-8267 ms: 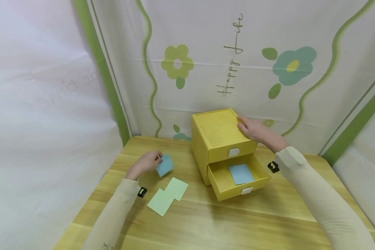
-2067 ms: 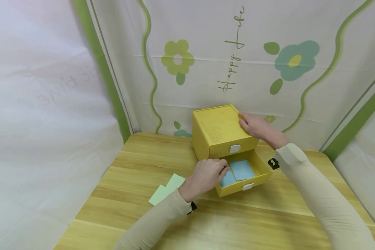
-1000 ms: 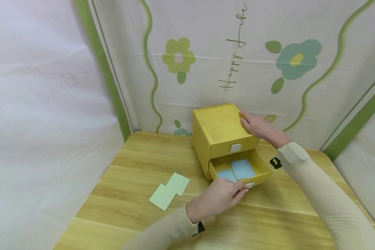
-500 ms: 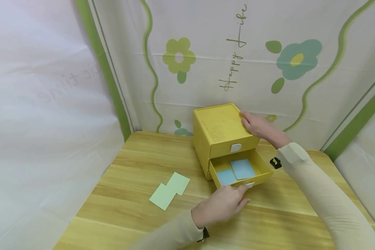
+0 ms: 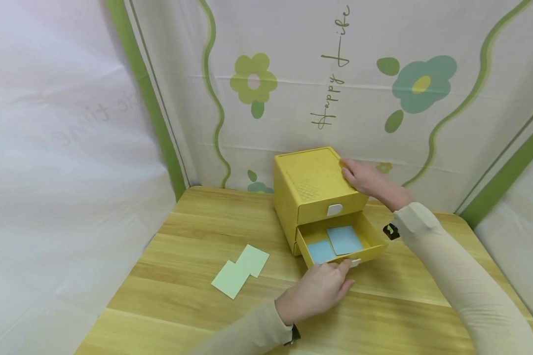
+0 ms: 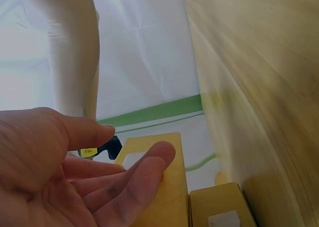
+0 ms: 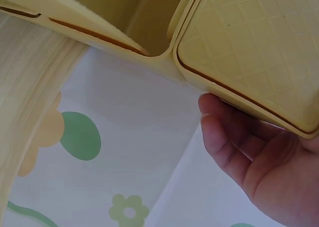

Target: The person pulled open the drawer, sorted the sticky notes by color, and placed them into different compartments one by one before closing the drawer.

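Observation:
A yellow desktop drawer box (image 5: 317, 172) stands on the table with its lower drawer (image 5: 370, 254) pulled out. In that drawer lie two square blue paper notes, a left one (image 5: 321, 252) and a right one (image 5: 344, 240). My left hand (image 5: 317, 292) reaches to the drawer's front, its fingertips right beside the white handle (image 5: 356, 263). The left wrist view shows its thumb apart from the loosely bent fingers (image 6: 142, 187), nothing between them. My right hand (image 5: 368, 180) rests against the box's upper right edge; the right wrist view shows its fingers (image 7: 217, 137) along the side.
Two light green paper notes (image 5: 240, 271) overlap on the wooden table (image 5: 169, 296), left of the box. A white flower-printed curtain (image 5: 288, 113) hangs close behind the box. The upper drawer (image 5: 315, 211) is closed.
My left hand held a blue note over the table's left side, brought it into the drawer and released it. It then moved to the drawer's front. My right hand has stayed on the box.

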A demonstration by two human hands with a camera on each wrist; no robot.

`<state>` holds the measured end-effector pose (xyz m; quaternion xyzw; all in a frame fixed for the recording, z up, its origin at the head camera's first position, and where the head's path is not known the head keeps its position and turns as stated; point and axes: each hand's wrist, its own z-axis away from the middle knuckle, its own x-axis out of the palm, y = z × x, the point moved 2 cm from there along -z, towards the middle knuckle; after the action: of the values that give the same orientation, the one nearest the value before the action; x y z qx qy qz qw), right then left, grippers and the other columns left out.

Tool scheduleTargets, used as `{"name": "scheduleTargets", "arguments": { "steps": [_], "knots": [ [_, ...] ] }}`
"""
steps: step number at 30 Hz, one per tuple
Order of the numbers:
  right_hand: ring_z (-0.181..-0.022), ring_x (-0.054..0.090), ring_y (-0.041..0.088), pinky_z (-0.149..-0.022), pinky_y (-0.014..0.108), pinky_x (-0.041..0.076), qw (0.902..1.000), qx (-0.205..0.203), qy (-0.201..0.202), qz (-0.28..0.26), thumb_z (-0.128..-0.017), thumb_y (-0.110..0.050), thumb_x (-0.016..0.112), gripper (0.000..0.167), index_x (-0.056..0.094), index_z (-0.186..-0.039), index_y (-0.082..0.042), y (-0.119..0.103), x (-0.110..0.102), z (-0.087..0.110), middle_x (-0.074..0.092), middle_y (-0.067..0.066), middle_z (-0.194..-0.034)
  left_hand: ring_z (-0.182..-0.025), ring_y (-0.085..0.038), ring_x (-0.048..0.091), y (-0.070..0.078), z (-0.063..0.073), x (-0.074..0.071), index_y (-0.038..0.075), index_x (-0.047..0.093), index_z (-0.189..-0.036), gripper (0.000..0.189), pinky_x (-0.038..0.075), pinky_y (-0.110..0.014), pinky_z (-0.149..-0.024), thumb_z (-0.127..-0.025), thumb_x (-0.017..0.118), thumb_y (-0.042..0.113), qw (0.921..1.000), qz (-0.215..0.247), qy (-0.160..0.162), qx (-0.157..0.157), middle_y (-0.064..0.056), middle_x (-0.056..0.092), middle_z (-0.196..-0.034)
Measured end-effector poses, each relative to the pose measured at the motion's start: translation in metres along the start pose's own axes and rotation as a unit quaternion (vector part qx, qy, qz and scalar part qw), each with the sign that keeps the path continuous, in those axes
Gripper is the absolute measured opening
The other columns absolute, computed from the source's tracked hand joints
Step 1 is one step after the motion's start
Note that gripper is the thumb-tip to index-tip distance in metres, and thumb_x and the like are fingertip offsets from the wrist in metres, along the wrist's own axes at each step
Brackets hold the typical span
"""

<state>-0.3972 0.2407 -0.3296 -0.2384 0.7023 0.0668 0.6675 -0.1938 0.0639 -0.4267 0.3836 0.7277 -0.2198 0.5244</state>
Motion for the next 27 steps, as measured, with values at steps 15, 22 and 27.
{"name": "scheduleTargets", "arguments": {
  "steps": [15, 22, 27],
  "knots": [
    [-0.139, 0.034, 0.049, -0.114, 0.058, 0.029, 1.0000, 0.003, 0.000, -0.006, -0.105, -0.026, 0.029, 0.056, 0.026, -0.151, 0.007, 0.001, 0.000, -0.001, 0.033, 0.031, -0.152, -0.046, 0.003, 0.042, 0.019, -0.007, 0.014, 0.012, 0.065, -0.101, 0.011, 0.023, -0.014, -0.033, -0.090, 0.064, 0.016, 0.9747, -0.215, 0.053, -0.031, 0.010, 0.058, -0.066],
    [-0.139, 0.034, 0.048, -0.114, 0.058, 0.029, 0.9999, 0.013, -0.004, -0.004, -0.105, -0.026, 0.028, 0.057, 0.024, -0.152, 0.005, 0.001, 0.000, 0.000, 0.033, 0.030, -0.153, -0.041, 0.002, 0.034, 0.019, -0.014, 0.014, 0.018, 0.056, -0.081, 0.012, 0.020, -0.018, -0.031, -0.090, 0.064, 0.022, 0.9682, -0.238, 0.064, -0.044, 0.011, 0.052, -0.059],
    [-0.139, 0.034, 0.048, -0.114, 0.058, 0.029, 0.9998, 0.017, -0.005, -0.003, -0.105, -0.026, 0.028, 0.057, 0.023, -0.152, 0.005, 0.001, 0.000, -0.001, 0.032, 0.030, -0.154, -0.039, 0.001, 0.031, 0.020, -0.015, 0.015, 0.018, 0.058, -0.082, 0.013, 0.020, -0.018, -0.030, -0.093, 0.061, 0.024, 0.9651, -0.247, 0.071, -0.049, 0.012, 0.052, -0.057]
  ]
}}
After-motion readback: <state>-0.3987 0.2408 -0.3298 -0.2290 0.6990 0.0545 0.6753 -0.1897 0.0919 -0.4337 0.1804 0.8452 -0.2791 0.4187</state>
